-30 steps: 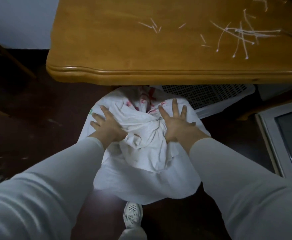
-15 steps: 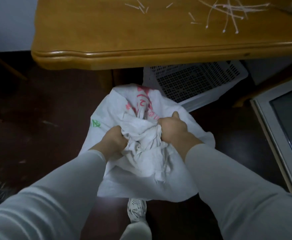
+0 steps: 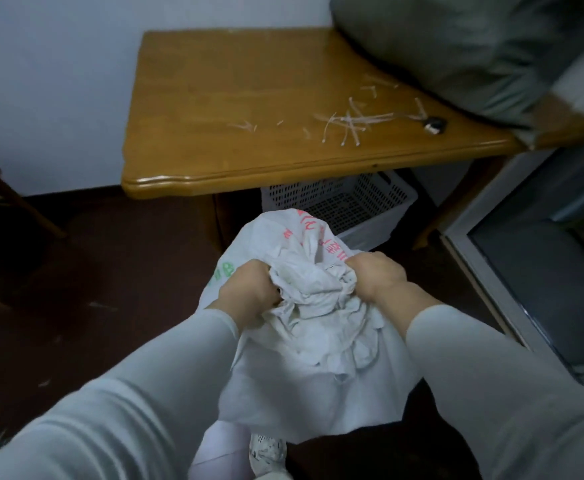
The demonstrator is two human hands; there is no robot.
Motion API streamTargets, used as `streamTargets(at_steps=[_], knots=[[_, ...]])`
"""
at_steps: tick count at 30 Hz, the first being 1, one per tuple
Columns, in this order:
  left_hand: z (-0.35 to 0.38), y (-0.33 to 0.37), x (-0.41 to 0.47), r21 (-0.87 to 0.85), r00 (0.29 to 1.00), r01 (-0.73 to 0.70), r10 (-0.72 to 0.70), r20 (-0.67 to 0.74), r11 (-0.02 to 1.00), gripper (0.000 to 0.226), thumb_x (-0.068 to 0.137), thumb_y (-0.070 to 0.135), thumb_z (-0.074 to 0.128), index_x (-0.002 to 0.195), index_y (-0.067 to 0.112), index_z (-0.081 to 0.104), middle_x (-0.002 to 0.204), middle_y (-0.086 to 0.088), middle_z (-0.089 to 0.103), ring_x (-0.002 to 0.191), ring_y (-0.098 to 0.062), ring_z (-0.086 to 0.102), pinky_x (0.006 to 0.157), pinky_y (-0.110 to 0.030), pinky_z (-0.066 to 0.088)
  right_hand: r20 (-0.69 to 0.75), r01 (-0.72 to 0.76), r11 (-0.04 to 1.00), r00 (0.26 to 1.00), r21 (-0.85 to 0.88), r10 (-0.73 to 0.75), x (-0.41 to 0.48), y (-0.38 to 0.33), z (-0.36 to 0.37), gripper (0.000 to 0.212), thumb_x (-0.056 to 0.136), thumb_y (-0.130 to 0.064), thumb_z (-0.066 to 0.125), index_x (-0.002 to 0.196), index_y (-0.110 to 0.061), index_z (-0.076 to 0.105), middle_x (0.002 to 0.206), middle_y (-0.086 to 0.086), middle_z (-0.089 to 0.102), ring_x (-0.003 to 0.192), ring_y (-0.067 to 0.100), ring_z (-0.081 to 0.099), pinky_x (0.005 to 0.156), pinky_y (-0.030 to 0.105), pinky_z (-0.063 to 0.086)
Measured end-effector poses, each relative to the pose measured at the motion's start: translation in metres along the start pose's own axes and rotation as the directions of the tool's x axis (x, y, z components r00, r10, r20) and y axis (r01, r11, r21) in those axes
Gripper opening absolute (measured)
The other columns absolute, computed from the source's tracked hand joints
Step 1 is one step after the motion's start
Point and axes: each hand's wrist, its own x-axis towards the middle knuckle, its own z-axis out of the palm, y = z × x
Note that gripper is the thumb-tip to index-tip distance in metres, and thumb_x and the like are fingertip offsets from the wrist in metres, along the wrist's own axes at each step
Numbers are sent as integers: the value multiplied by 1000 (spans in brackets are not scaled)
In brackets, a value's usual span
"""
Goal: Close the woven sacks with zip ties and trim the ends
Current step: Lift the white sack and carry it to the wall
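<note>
Head view: left hand (image 3: 249, 289) and right hand (image 3: 377, 275) fist the bunched mouth of white woven red-printed sack (image 3: 318, 368), neck between them; thin white zip ties (image 3: 349, 121) on brown wooden table (image 3: 231, 98) lie ahead-right, nearer right hand.

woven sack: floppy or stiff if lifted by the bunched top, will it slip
Probably floppy: the woven sack crumples into deep folds where the left hand and right hand grip its mouth. The creases look sharp, so the bunch may spring loose if a hand lets go. Probably not very slippery: both hands hold fistfuls of fabric.
</note>
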Motion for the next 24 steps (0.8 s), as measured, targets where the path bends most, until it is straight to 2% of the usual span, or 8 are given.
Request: streamTargets(at_steps=[2, 6, 10, 13, 16, 18, 20, 24], knots=[[-19, 33, -23, 53, 995, -95, 96, -23, 994, 19, 85, 15, 51, 67, 11, 56, 76, -6, 59, 82, -25, 57, 65, -29, 42, -65, -45, 998, 997, -35, 42, -31, 15, -29, 34, 88, -32, 47, 118, -22, 58, 126, 7, 52, 119, 26, 45, 86, 37, 41], [-55, 105, -71, 114, 968, -235, 244, -66, 965, 31, 81, 8, 52, 52, 14, 42, 56, -1, 42, 65, -21, 45, 46, -25, 29, -263, -96, 911, 965, -400, -14, -98, 53, -90, 24, 90, -24, 43, 108, -28, 58, 118, -1, 58, 115, 23, 45, 92, 36, 33], [-95, 176, -125, 243, 897, -407, 436, -80, 881, 24, 81, 12, 53, 59, 12, 45, 64, -4, 51, 68, -24, 49, 54, -27, 37, -356, -246, 921, 925, -302, 130, -173, 84, -159, 21, 89, -26, 47, 103, -26, 62, 108, -2, 60, 100, 22, 55, 71, 33, 39], [-132, 223, -166, 336, 798, -517, 585, -144, 787, 11, 83, 19, 53, 73, 14, 52, 91, -8, 64, 78, -25, 54, 66, -29, 40, -469, -302, 914, 871, -272, 148, -228, 100, -212, 24, 92, -22, 42, 105, -24, 63, 113, 0, 62, 106, 25, 59, 74, 34, 41], [-177, 265, -213, 407, 710, -550, 665, -233, 729, 19, 85, 22, 53, 67, 15, 49, 90, -6, 61, 79, -23, 51, 68, -27, 38, -589, -373, 879, 796, -297, 139, -278, 110, -264, 25, 92, -17, 41, 109, -21, 60, 116, 4, 61, 108, 28, 58, 75, 35, 41], [-209, 290, -242, 464, 624, -556, 715, -315, 689, 13, 86, 26, 54, 86, 15, 61, 102, -6, 63, 91, -26, 58, 72, -26, 37, -675, -425, 856, 727, -295, 128, -306, 113, -300, 24, 93, -17, 41, 110, -20, 56, 117, 5, 59, 108, 28, 58, 72, 34, 40], [-242, 312, -268, 526, 527, -553, 760, -380, 646, 23, 87, 28, 54, 102, 13, 63, 113, -10, 63, 101, -28, 60, 73, -26, 37, -756, -464, 838, 647, -288, 98, -332, 112, -337, 25, 95, -17, 40, 114, -20, 55, 119, 6, 58, 110, 28, 58, 74, 35, 39], [-312, 342, -318, 612, 370, -515, 799, -473, 600, 13, 86, 28, 56, 84, 16, 59, 108, -13, 65, 95, -31, 61, 73, -29, 39, -869, -481, 848, 493, -222, 52, -381, 100, -406, 27, 95, -24, 41, 119, -18, 52, 122, 9, 55, 111, 31, 57, 73, 34, 38]])
